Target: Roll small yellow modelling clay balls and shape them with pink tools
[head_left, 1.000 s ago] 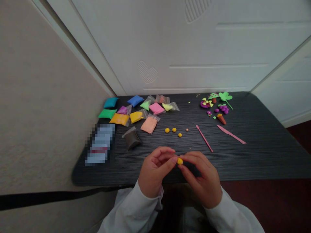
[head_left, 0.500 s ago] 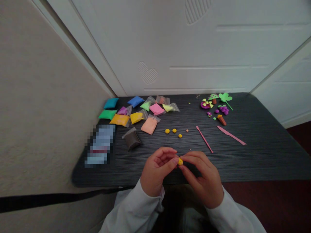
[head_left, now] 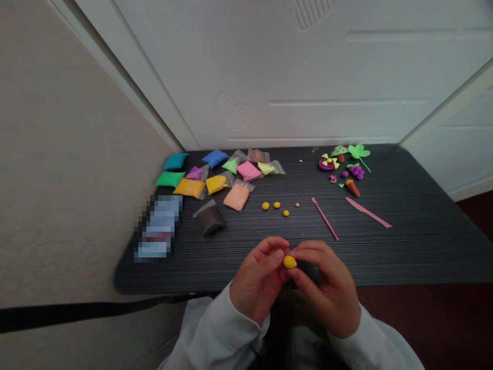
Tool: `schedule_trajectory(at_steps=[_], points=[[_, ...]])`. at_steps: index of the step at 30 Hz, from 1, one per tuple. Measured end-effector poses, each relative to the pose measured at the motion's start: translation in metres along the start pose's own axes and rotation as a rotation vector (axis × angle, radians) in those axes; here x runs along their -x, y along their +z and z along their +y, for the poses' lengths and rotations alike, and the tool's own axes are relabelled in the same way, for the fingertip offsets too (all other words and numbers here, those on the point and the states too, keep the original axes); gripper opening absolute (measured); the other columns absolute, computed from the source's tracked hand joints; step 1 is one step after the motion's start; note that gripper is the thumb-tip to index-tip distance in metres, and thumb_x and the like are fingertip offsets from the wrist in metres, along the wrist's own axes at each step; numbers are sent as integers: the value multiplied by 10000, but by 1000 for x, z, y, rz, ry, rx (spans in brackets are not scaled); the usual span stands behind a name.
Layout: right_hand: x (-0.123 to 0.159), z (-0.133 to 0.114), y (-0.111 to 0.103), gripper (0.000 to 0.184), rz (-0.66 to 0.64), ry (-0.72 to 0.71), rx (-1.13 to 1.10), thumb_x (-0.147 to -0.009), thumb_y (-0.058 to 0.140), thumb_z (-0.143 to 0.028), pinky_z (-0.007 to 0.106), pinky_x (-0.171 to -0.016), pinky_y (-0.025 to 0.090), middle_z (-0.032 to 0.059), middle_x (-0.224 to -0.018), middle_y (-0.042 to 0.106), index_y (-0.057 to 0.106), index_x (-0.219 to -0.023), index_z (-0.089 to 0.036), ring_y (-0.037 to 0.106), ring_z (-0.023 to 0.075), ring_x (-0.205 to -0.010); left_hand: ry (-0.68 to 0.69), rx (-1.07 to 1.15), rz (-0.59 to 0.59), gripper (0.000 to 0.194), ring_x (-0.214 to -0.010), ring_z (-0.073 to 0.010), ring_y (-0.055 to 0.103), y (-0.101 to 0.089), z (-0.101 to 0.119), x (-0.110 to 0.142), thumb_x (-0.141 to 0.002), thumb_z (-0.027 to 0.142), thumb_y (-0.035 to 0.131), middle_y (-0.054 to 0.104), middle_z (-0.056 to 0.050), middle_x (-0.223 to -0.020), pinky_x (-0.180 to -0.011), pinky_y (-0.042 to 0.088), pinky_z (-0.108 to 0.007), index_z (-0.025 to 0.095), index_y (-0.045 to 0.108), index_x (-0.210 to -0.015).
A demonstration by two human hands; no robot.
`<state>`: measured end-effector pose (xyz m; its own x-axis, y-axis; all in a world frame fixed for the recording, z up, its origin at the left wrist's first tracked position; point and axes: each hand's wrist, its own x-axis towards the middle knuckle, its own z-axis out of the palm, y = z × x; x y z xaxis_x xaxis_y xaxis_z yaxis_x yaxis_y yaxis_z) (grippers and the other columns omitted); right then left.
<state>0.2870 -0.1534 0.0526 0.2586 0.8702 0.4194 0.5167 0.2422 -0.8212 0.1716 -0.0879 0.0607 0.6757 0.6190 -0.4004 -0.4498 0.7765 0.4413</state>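
Observation:
Between my two hands, just above the table's front edge, is a small yellow clay ball (head_left: 289, 262) with a tiny pale bit on its right side and dark specks. My left hand (head_left: 262, 277) is closed on it from the left, thumb against the ball. The thumb and forefinger of my right hand (head_left: 327, 290) pinch it from the right. Beyond my hands lie three yellow clay balls (head_left: 277, 205) and a tiny peach ball (head_left: 297, 204). A thin pink modelling tool (head_left: 325, 218) and a pink plastic clay knife (head_left: 368, 212) rest to the right.
Several bags of coloured clay, such as an orange one (head_left: 189, 188) and a dark brown one (head_left: 209, 219), cover the left of the black table (head_left: 408, 257). Finished clay pieces, among them purple grapes (head_left: 356, 172) and a green clover (head_left: 359, 151), sit at the back right. A white door (head_left: 246, 61) stands behind.
Both hands have shifted slightly right and toward me with the yellow ball. The ball has turned, and a pale bit now shows on its right side.

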Motion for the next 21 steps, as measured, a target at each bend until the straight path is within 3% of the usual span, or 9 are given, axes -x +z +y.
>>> schedule_trajectory(at_steps=[14, 21], points=[[3, 3, 2, 202, 50, 10, 75, -761, 590, -175, 308, -732, 484, 36, -892, 606, 576, -955, -229, 575, 155, -849, 18, 27, 29, 171, -670, -65, 563, -1, -11, -4, -671, 171, 687, 597, 9, -734, -624, 443, -158, 157, 615, -825], [-15, 41, -19, 151, 145, 57, 361, -770, 584, -254, 373, -796, 456, 53, -911, 605, 595, -916, -216, 568, 187, -879, 260, -318, 163, 128, -678, -101, 563, -17, 3, -23, -708, 240, 640, 614, 0, -702, -641, 442, -225, 168, 620, -813]])
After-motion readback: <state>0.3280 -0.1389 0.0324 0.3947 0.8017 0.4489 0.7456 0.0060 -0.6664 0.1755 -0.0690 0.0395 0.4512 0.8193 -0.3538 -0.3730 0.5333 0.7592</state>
